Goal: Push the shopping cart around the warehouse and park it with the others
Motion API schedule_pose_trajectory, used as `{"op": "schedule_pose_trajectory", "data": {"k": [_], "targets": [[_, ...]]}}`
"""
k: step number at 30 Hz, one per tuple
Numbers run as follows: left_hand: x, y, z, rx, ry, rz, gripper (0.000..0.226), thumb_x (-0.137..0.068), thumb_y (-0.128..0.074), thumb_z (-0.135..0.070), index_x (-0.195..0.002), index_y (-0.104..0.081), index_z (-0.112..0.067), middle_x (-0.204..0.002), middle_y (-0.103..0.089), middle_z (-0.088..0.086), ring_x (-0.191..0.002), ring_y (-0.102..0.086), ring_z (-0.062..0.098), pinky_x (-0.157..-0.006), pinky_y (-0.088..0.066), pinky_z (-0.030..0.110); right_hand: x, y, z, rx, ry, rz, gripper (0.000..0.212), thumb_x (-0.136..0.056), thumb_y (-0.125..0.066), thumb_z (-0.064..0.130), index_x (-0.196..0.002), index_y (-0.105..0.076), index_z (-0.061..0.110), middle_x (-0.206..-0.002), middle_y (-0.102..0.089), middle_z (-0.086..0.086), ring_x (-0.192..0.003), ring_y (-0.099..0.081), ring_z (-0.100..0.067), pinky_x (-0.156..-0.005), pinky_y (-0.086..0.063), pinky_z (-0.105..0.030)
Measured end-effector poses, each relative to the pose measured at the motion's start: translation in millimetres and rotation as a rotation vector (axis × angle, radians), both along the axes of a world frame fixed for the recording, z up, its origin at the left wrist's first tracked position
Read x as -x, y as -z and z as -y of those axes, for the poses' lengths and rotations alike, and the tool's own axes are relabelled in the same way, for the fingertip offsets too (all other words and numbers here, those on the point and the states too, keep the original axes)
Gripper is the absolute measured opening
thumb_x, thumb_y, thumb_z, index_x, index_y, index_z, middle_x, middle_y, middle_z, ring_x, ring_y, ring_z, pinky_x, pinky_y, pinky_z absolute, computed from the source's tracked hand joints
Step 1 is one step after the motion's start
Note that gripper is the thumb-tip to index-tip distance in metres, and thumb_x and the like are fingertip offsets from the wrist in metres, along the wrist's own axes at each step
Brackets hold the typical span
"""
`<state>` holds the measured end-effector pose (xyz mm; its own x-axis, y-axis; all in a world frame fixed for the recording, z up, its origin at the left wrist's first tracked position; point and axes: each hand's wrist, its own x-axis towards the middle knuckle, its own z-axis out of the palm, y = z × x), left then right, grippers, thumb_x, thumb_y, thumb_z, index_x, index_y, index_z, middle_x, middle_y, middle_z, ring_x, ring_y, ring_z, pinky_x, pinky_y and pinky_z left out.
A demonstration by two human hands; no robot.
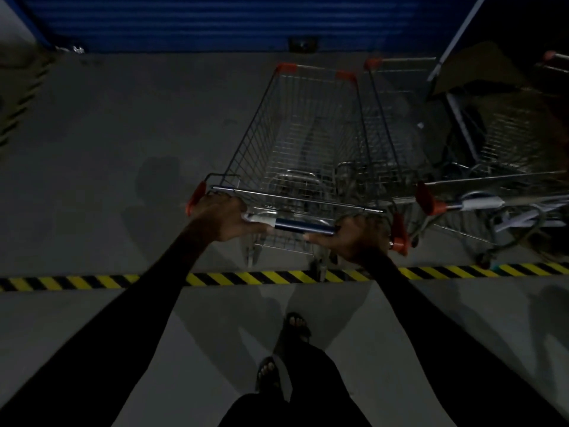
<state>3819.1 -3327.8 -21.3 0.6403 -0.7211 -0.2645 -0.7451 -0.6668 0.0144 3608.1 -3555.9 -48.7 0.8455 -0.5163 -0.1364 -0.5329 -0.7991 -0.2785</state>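
Observation:
A wire shopping cart (308,134) with red corner caps stands in front of me, its basket past the striped floor line. My left hand (220,218) grips the left end of its blue handle bar (303,226). My right hand (358,240) grips the bar's right end. A second parked cart (397,124) stands close on its right side, and a third cart (505,186) sits further right. The scene is dim.
A blue roller door (215,23) closes the far side. Yellow-and-black tape (246,278) crosses the grey floor under my arms. Flat cardboard (480,69) lies on the rightmost cart. Open floor lies to the left. My sandalled feet (283,352) are below.

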Motion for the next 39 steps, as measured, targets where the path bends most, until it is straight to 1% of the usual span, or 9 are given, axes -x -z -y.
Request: {"op": "schedule_pose_trajectory", "data": {"k": [10, 14, 18, 21, 24, 27, 30, 34, 39], "targets": [[-61, 2, 60, -0.024, 0.013, 0.028, 0.092, -0.057, -0.013, -0.116, -0.063, -0.058, -0.036, -0.096, -0.073, -0.018, -0.116, -0.067, 0.013, -0.127, -0.01, 0.058, -62, 5, 61, 0.051, 0.019, -0.077, 0.105, -0.051, -0.016, 0.117, -0.062, -0.062, 0.022, -0.061, -0.06, 0.004, -0.066, -0.064, -0.02, -0.07, -0.053, -0.032], [-69, 1, 75, -0.059, 0.0, 0.048, 0.085, -0.058, -0.011, -0.115, -0.065, -0.052, -0.042, -0.107, -0.074, -0.019, -0.124, -0.063, 0.011, -0.128, -0.007, 0.056, -73, 3, 75, 0.067, 0.015, -0.089, 0.1, -0.059, -0.026, 0.114, -0.071, -0.066, 0.023, -0.07, -0.061, 0.003, -0.074, -0.065, -0.022, -0.072, -0.05, -0.032], [-72, 5, 81, 0.002, -0.016, 0.122, 0.078, -0.065, -0.018, -0.113, -0.065, -0.054, -0.043, -0.093, -0.073, -0.024, -0.114, -0.067, 0.005, -0.128, -0.011, 0.052, -83, -10, 80, 0.056, 0.017, -0.153, 0.098, -0.06, -0.027, 0.113, -0.074, -0.068, 0.025, -0.069, -0.057, 0.005, -0.07, -0.055, -0.021, -0.072, -0.043, -0.034], [-71, 19, 79, 0.183, -0.003, 0.193, 0.068, -0.076, -0.039, -0.101, -0.066, -0.054, -0.037, -0.084, -0.074, -0.014, -0.1, -0.071, 0.013, -0.118, -0.031, 0.051, -85, -16, 82, 0.018, 0.004, -0.132, 0.093, -0.064, -0.033, 0.11, -0.073, -0.068, 0.025, -0.063, -0.054, 0.008, -0.064, -0.052, -0.018, -0.071, -0.039, -0.033], [-62, 38, 72, 0.357, -0.041, 0.162, 0.064, -0.081, -0.05, -0.09, -0.085, -0.068, -0.029, -0.092, -0.072, -0.001, -0.095, -0.067, 0.03, -0.093, -0.049, 0.045, -83, -17, 84, 0.007, -0.019, -0.069, 0.092, -0.065, -0.034, 0.11, -0.069, -0.067, 0.024, -0.061, -0.057, 0.009, -0.063, -0.057, -0.017, -0.067, -0.044, -0.031], [-45, 49, 65, 0.377, -0.085, 0.201, 0.062, -0.09, -0.053, -0.079, -0.116, -0.07, -0.024, -0.11, -0.067, 0.003, -0.106, -0.061, 0.033, -0.098, -0.045, 0.049, -81, -15, 88, -0.051, -0.044, -0.024, 0.094, -0.064, -0.029, 0.111, -0.067, -0.065, 0.025, -0.059, -0.06, 0.01, -0.062, -0.062, -0.013, -0.064, -0.048, -0.029], [-30, 44, 55, 0.457, -0.11, 0.195, 0.064, -0.094, -0.058, -0.067, -0.137, -0.062, -0.019, -0.126, -0.063, 0.01, -0.118, -0.057, 0.037, -0.104, -0.044, 0.051, -81, -13, 91, -0.174, -0.071, 0.065, 0.079, -0.075, -0.031, 0.104, -0.066, -0.057, 0.03, -0.057, -0.057, 0.007, -0.061, -0.063, -0.016, -0.059, -0.043, -0.03], [-12, 33, 31, 0.504, -0.219, 0.121, 0.067, -0.096, -0.06, -0.06, -0.144, -0.056, -0.013, -0.142, -0.056, 0.015, -0.129, -0.053, 0.038, -0.107, -0.045, 0.049, -86, -2, 91, -0.306, -0.054, 0.186, 0.06, -0.082, -0.045, 0.09, -0.093, -0.065, 0.034, -0.079, -0.072, 0.009, -0.079, -0.07, -0.02, -0.076, -0.058, -0.042], [25, 30, -27, 0.525, -0.46, 0.073, 0.07, -0.098, -0.053, -0.061, -0.15, -0.052, -0.014, -0.145, -0.057, 0.013, -0.132, -0.052, 0.036, -0.11, -0.044, 0.047, -100, -6, 51, -0.327, -0.068, 0.394, 0.031, -0.094, -0.062, 0.055, -0.107, -0.069, 0.028, -0.106, -0.071, -0.005, -0.098, -0.068, -0.03, -0.083, -0.055, -0.041]]}}
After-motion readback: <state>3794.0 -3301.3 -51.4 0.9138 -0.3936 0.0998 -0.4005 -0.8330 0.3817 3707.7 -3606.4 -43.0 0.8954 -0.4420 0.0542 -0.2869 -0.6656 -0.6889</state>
